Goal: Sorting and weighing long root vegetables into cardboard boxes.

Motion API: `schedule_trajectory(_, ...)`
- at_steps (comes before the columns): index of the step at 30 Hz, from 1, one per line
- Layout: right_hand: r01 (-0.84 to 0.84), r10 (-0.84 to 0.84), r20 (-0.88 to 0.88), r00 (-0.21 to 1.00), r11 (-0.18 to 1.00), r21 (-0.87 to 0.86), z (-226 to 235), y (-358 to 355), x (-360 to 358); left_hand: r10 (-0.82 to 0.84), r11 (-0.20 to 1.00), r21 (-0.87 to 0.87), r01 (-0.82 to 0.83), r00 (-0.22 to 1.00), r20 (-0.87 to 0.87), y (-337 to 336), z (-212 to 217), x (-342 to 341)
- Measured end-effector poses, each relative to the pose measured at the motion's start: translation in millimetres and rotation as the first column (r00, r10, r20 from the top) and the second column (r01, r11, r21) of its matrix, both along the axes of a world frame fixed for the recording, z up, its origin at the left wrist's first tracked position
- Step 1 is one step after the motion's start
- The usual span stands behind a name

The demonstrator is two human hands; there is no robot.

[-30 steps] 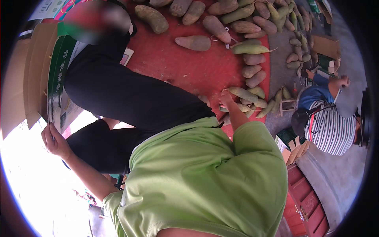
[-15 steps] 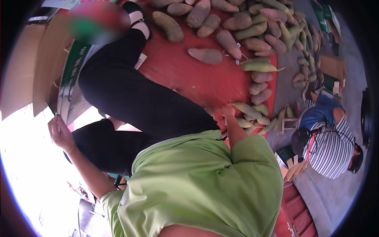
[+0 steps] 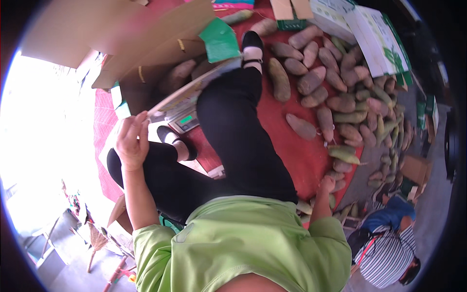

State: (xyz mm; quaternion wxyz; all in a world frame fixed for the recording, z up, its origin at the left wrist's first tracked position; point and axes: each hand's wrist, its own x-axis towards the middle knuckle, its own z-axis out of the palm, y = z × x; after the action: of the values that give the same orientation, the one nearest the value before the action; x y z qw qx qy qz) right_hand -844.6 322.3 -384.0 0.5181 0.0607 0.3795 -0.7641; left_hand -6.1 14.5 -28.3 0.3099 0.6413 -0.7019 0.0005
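My left hand (image 3: 132,143) has its fingers closed on the near corner of an open cardboard box (image 3: 160,46). Inside the box lie a few radishes (image 3: 181,73), partly in shadow. On my right, my right hand (image 3: 327,184) reaches down to a row of radishes (image 3: 343,166) on the red mat. Its fingers look curled beside one of them, and whether it grips it is hard to make out. Under the box's side a scale (image 3: 185,121) shows a lit green display.
A large heap of long green and reddish radishes (image 3: 350,104) covers the red mat (image 3: 287,151) ahead and right. White-and-green cartons (image 3: 379,41) stand behind it. A person in a striped shirt (image 3: 386,255) bends at the lower right. A broom (image 3: 97,239) is at lower left.
The view has swung left, bringing the box's inside and the scale into sight. My right hand has moved forward along the radish row. My left hand stays at the box's edge.
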Motion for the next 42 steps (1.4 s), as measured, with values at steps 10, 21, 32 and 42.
schedule_trajectory(10,0.142,0.444,-0.588,0.676,0.704,0.696,149,-213,221,-0.09,0.996,-0.005,0.092,0.988,0.124,13,57,-1)
schedule_trajectory(21,-0.129,0.261,-0.731,0.631,0.964,0.233,349,-371,350,-0.117,0.991,-0.054,0.123,0.988,0.1,18,58,9)
schedule_trajectory(32,-0.816,0.178,-0.94,0.291,0.56,-0.147,575,-456,521,-0.146,0.985,-0.083,0.15,0.988,0.043,13,64,8)
schedule_trajectory(42,-0.986,0.542,-0.84,-0.021,0.129,0.108,526,-482,687,-0.142,0.984,-0.112,0.142,0.99,0.008,16,61,13)
